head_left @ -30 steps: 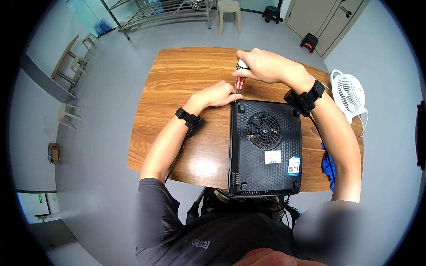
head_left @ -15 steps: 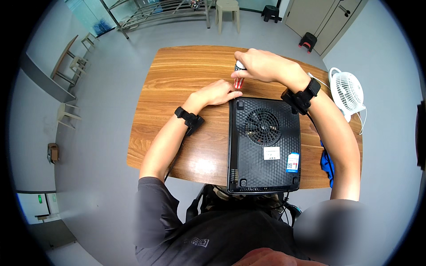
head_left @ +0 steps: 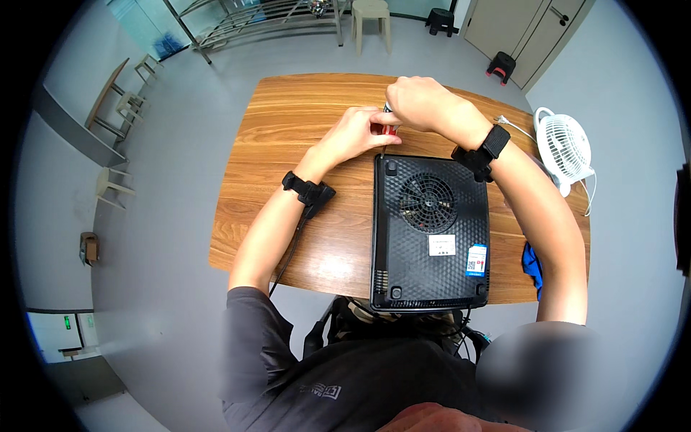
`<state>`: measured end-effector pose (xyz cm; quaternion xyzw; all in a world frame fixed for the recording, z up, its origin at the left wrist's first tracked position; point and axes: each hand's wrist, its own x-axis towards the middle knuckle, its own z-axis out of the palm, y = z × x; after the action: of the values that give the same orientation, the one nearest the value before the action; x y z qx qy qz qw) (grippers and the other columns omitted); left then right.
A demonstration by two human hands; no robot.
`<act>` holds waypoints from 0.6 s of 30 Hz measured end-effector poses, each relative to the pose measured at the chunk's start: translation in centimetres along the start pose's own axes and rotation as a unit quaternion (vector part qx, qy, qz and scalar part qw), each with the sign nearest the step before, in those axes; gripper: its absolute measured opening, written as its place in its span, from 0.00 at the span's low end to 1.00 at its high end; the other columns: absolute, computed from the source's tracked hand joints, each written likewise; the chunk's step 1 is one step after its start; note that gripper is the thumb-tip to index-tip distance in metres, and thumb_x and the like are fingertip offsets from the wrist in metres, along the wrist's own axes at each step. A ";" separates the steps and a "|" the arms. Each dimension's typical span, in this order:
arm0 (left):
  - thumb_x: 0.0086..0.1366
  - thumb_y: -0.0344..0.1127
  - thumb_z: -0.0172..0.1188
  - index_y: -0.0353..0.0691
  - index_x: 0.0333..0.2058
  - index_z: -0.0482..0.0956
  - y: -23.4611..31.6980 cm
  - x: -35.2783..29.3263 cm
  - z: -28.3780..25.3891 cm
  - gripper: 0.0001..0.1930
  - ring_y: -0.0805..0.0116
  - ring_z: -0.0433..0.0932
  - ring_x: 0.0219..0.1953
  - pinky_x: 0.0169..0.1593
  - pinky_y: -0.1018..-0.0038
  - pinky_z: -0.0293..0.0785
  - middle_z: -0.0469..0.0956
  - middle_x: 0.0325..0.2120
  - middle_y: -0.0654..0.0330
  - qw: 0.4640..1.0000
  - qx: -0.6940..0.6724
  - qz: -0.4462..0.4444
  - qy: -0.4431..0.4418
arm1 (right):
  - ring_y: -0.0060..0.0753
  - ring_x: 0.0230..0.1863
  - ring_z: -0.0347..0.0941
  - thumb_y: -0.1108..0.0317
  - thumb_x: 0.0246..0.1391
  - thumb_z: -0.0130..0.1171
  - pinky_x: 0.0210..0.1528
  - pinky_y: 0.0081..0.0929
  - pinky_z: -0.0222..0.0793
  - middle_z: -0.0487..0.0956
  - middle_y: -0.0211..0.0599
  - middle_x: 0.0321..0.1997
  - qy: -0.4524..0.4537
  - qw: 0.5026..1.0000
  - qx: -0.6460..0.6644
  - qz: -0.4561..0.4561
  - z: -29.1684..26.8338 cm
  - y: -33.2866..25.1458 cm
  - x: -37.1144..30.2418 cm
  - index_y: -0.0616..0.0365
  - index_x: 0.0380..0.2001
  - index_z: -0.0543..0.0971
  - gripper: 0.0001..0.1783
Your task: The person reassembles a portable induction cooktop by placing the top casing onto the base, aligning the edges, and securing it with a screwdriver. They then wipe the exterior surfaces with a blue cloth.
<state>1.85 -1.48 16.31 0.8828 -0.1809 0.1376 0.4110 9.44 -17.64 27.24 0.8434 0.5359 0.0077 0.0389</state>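
A black induction cooker lies upside down on the wooden table, its round fan grille, corner feet and labels facing up. At its far left corner stands a screwdriver with a red, white and blue handle, its shaft pointing down at the cooker's edge. My right hand is closed round the top of the handle. The fingers of my left hand are closed about the lower part of the handle. The tip and whatever it touches are too small to make out.
A white fan with a cord stands at the table's right edge, and a blue cloth lies near my right forearm. Beyond the table are a metal rack, a beige stool and two small dark stools.
My left hand has moved up from the table beside the cooker's corner to the screwdriver's handle. My right hand has shifted slightly right and stays on the handle.
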 end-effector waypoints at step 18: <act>0.55 0.39 0.77 0.36 0.34 0.84 0.1 0.6 -0.5 0.15 0.67 0.83 0.31 0.41 0.70 0.78 0.85 0.28 0.58 0.997 -0.030 -0.065 -0.021 | 0.57 0.33 0.83 0.46 0.64 0.55 0.42 0.47 0.79 0.84 0.56 0.28 -0.073 0.997 0.020 0.024 -1.4 -1.3 0.0 0.65 0.22 0.85 0.31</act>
<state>2.29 -1.23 16.91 0.8825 -0.1363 0.0866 0.4416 8.16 -17.00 28.51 0.8551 0.5110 -0.0631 0.0610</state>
